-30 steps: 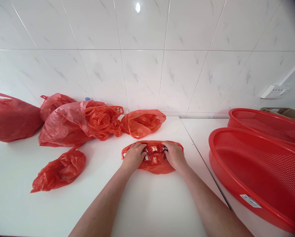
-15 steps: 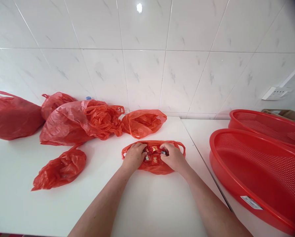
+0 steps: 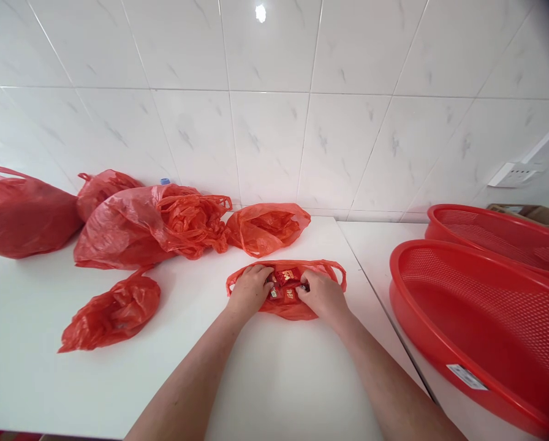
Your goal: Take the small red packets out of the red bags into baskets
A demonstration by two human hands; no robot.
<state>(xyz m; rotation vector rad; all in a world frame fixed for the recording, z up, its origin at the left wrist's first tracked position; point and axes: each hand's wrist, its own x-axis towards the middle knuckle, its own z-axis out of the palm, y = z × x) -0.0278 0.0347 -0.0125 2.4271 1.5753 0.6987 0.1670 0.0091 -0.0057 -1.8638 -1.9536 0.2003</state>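
Observation:
A small red plastic bag [image 3: 287, 309] lies open on the white table [image 3: 274, 380] in front of me. Inside it show small red wrapped packets [image 3: 287, 277] with gold print. My left hand [image 3: 249, 291] rests on the bag's left side, fingers curled onto the packets. My right hand [image 3: 321, 295] sits on the bag's right side, its fingers bent and pinched at a packet and the bag's plastic. The bag's handles [image 3: 336, 269] loop out to either side of my hands.
Several other red plastic bags lie along the tiled wall: a large heap [image 3: 141, 226], one at far left [image 3: 21, 211], one behind my hands [image 3: 268, 228], a crumpled one [image 3: 111, 312] nearer. Two red mesh baskets [image 3: 481, 318] stand at right. A wall socket [image 3: 513, 173] is above them.
My right hand has slid leftward, closer to my left, gathering the bag's plastic over the packets. The bag's right handle now shows clear of that hand.

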